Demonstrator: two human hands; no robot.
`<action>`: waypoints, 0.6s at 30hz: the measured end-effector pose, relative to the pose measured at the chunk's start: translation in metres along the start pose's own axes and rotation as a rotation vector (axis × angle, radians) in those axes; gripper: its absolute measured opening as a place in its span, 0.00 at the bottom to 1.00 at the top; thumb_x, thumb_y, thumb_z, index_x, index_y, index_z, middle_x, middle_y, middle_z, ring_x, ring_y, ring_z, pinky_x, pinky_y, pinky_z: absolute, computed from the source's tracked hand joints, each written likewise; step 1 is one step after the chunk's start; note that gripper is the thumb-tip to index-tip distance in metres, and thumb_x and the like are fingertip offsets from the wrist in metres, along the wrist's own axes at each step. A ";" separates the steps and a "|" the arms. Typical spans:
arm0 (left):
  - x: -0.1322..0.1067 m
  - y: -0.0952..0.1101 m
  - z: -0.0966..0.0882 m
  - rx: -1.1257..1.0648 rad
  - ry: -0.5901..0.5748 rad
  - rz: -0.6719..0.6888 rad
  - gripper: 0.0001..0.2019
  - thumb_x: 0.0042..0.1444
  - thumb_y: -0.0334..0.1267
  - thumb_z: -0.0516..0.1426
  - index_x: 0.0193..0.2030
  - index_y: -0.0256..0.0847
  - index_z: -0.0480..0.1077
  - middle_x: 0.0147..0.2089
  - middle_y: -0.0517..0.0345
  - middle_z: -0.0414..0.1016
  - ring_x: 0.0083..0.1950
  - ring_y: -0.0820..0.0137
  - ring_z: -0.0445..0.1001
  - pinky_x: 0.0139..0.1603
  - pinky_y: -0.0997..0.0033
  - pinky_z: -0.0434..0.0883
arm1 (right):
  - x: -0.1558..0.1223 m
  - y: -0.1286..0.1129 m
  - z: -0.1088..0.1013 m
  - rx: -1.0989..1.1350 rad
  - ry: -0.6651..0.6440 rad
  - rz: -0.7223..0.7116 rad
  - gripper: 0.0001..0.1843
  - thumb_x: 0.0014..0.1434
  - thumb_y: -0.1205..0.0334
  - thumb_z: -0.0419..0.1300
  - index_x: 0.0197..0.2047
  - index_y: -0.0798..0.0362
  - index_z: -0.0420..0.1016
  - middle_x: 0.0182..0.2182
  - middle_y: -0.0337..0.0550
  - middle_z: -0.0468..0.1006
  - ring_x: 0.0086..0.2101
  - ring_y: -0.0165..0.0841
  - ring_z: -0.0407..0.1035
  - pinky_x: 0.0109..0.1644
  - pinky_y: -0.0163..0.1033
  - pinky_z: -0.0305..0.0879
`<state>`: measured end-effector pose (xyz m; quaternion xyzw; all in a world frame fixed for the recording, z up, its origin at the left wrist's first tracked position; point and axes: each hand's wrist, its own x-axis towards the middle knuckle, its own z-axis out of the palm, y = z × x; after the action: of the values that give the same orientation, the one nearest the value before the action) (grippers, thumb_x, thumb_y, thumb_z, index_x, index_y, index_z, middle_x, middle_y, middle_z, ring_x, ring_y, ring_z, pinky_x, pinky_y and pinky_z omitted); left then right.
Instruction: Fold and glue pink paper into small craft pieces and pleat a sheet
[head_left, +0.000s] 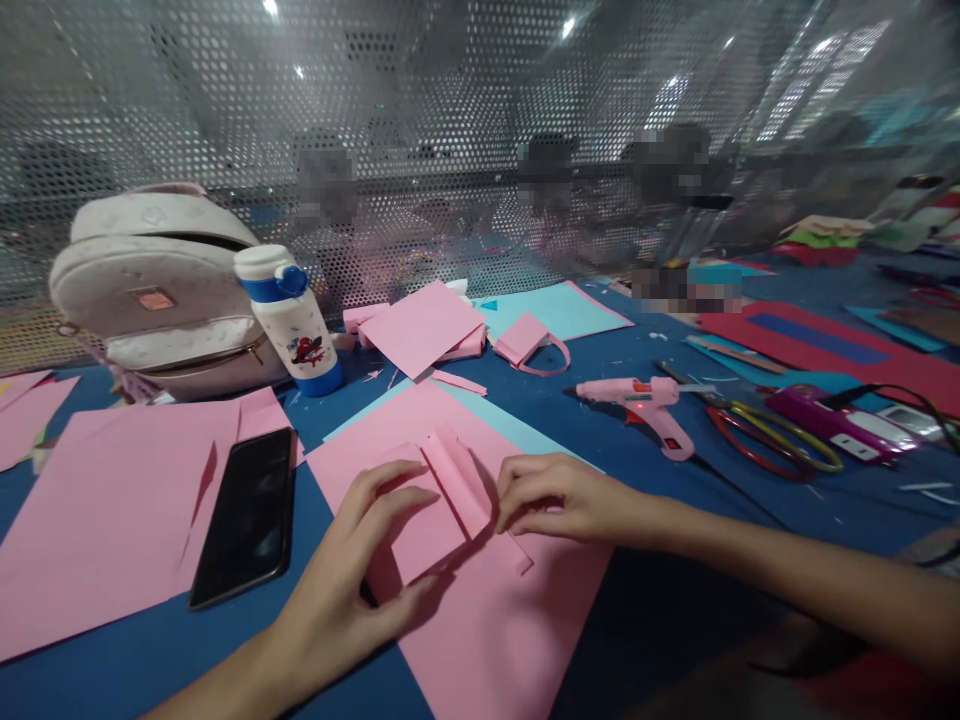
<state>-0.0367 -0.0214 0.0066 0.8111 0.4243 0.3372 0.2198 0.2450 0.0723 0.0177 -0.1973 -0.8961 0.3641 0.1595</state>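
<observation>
A small folded pink paper piece (431,535) with a raised flap (459,475) lies on a larger pink sheet (517,640). My left hand (349,570) grips this piece from the left, fingers over its top and thumb along the near edge. At the flap's right side, the fingers of my right hand (551,497) are pinched together against the paper edge; their tips are partly hidden. A thin pink paper strip (521,557) with a bent end pokes out below them. Beyond sits a small pink paper bag with a looped handle (525,340).
A pink glue gun (649,405) lies to the right, beside scissors (765,435) and a purple device (844,425). On the left are a black phone (247,515), a pink sheet (112,500), a bottle (289,320) and a white backpack (161,290). A perforated metal screen (450,130) stands behind.
</observation>
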 end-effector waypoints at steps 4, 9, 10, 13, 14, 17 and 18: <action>0.001 0.000 0.000 0.003 0.014 0.005 0.24 0.61 0.33 0.58 0.62 0.51 0.60 0.67 0.50 0.57 0.70 0.57 0.58 0.67 0.54 0.64 | -0.002 0.001 -0.005 -0.316 0.021 -0.209 0.11 0.68 0.65 0.58 0.45 0.48 0.82 0.39 0.43 0.79 0.37 0.28 0.73 0.38 0.32 0.63; 0.002 0.001 0.000 0.001 0.022 0.009 0.24 0.60 0.32 0.58 0.62 0.51 0.61 0.67 0.51 0.58 0.69 0.58 0.59 0.66 0.55 0.64 | -0.002 0.001 -0.004 -0.659 0.085 -0.502 0.10 0.68 0.65 0.57 0.43 0.47 0.80 0.37 0.39 0.82 0.33 0.29 0.71 0.33 0.37 0.56; 0.001 0.001 0.000 -0.001 0.026 0.009 0.24 0.60 0.31 0.58 0.62 0.51 0.61 0.67 0.51 0.58 0.69 0.58 0.58 0.67 0.55 0.64 | -0.001 0.002 -0.003 -0.665 0.093 -0.539 0.10 0.69 0.65 0.56 0.42 0.48 0.80 0.36 0.39 0.82 0.32 0.29 0.70 0.33 0.37 0.56; 0.001 0.001 0.000 -0.005 0.036 0.013 0.25 0.60 0.32 0.58 0.63 0.51 0.60 0.67 0.51 0.58 0.69 0.59 0.58 0.67 0.56 0.63 | 0.001 0.003 0.002 -0.577 0.135 -0.517 0.11 0.69 0.63 0.57 0.38 0.49 0.80 0.32 0.39 0.80 0.31 0.28 0.69 0.32 0.37 0.56; 0.001 0.001 0.000 -0.005 0.041 0.015 0.25 0.61 0.32 0.58 0.63 0.51 0.60 0.67 0.51 0.58 0.69 0.59 0.58 0.67 0.56 0.63 | 0.002 0.003 0.003 -0.521 0.141 -0.486 0.11 0.69 0.62 0.58 0.37 0.49 0.81 0.31 0.40 0.79 0.31 0.28 0.70 0.32 0.36 0.56; 0.001 0.001 0.000 0.003 0.056 0.015 0.25 0.61 0.31 0.58 0.63 0.51 0.60 0.66 0.51 0.58 0.69 0.60 0.58 0.67 0.58 0.63 | 0.005 0.002 0.007 -0.298 0.150 -0.380 0.12 0.68 0.57 0.59 0.37 0.50 0.83 0.31 0.41 0.76 0.31 0.27 0.70 0.34 0.33 0.59; 0.001 0.000 0.000 0.007 0.061 0.016 0.26 0.60 0.31 0.58 0.63 0.51 0.60 0.66 0.52 0.58 0.68 0.60 0.58 0.67 0.58 0.63 | 0.006 0.001 0.008 -0.217 0.154 -0.344 0.13 0.68 0.56 0.59 0.37 0.50 0.83 0.31 0.41 0.75 0.31 0.26 0.70 0.34 0.32 0.61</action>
<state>-0.0359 -0.0204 0.0072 0.8046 0.4255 0.3620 0.2013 0.2365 0.0713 0.0121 -0.0844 -0.9357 0.2169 0.2650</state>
